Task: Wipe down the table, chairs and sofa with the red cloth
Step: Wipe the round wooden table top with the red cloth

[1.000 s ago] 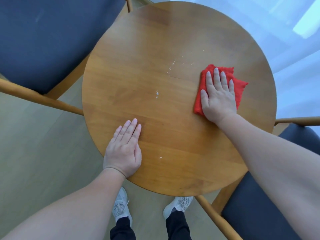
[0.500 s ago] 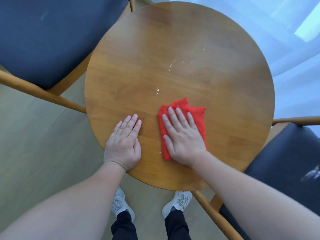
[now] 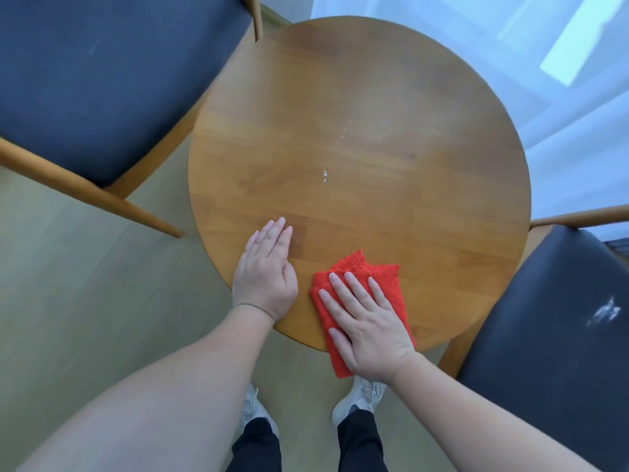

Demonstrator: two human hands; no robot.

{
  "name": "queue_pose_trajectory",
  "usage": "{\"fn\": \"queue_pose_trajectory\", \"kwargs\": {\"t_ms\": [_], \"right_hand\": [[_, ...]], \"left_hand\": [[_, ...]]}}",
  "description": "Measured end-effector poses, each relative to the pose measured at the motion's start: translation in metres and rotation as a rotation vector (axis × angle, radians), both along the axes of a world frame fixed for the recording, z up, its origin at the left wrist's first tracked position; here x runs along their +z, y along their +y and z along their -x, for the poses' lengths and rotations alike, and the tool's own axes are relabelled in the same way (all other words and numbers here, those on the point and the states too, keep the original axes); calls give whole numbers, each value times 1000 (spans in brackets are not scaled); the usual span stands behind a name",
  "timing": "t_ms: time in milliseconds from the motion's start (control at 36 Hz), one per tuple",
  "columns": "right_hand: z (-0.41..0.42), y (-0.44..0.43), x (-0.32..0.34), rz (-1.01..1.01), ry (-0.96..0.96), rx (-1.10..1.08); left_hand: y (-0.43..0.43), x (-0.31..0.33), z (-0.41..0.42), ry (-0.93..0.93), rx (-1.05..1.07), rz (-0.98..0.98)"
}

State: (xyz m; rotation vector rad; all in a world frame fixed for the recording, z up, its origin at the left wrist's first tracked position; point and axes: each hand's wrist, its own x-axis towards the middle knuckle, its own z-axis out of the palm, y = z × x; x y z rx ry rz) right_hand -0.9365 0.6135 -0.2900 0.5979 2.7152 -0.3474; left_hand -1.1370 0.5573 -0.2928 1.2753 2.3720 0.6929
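Seen from above. A dark-cushioned chair (image 3: pixel 102 80) stands at far left. The left hand (image 3: pixel 265 281) lies flat, palm down, on the near left rim of the round wooden table (image 3: pixel 391 182), fingers straight and together, grasping nothing. White specks (image 3: pixel 324 174) dot the tabletop's centre. The red cloth (image 3: pixel 355 265), folded, lies at the table's near edge, its lower corner overhanging. The right hand (image 3: pixel 367 328) presses flat on it, fingers extended and slightly spread, forearm angled in from lower right. A second chair (image 3: pixel 544 352), bearing a white smudge (image 3: pixel 604 315), stands at right.
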Motion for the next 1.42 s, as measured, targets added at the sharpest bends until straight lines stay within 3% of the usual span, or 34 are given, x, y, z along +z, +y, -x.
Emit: {"fn": "queue_pose_trajectory", "kwargs": {"t_ms": [250,556,917,1250,1417], "right_hand": [[62,30,-2,-68,38,-173],[124,115,-4,-125,53,-247],[173,208,-10,-152,77,-188],[193,220,-9,-160,90,-147],[191,180,-10,-146,99,-115]], "left_hand": [[-5,-7,56,118,-30,65],[-6,-10,62,95,-34,32],[-4,-10,64,102,-32,66],[-5,-11,60,91,2,55],[-6,-12,59,76,12,30]]}}
